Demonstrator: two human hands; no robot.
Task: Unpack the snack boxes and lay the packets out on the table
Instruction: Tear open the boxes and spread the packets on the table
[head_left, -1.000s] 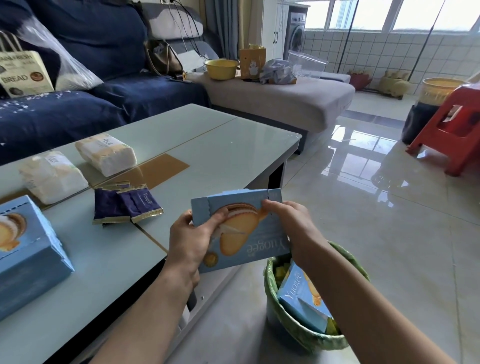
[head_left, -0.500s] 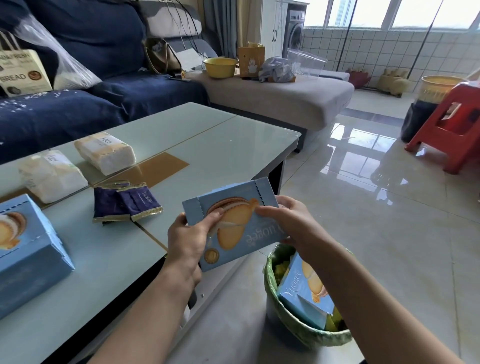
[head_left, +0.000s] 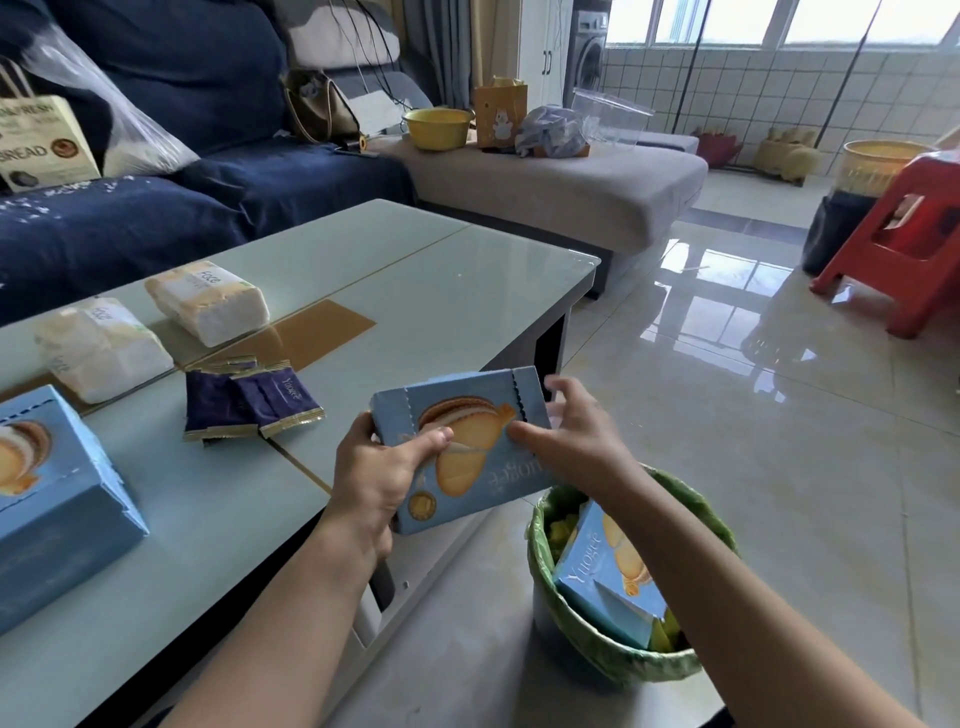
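the worktop (head_left: 457, 291) was a pale glass-topped low table with thin gold seams and a gold-brown rectangular inlay (head_left: 311, 332). on it lay two white tissue packs (head_left: 208, 301) side by side toward the far left, a small overlapping heap of dark purple packets (head_left: 249, 400) near the middle, and a light blue snack box (head_left: 57, 493) at the near left edge. the glossy tiled floor (head_left: 779, 467) beside the worktop carried a green-lined bin (head_left: 623, 660), and farther off a red plastic stool (head_left: 909, 249).
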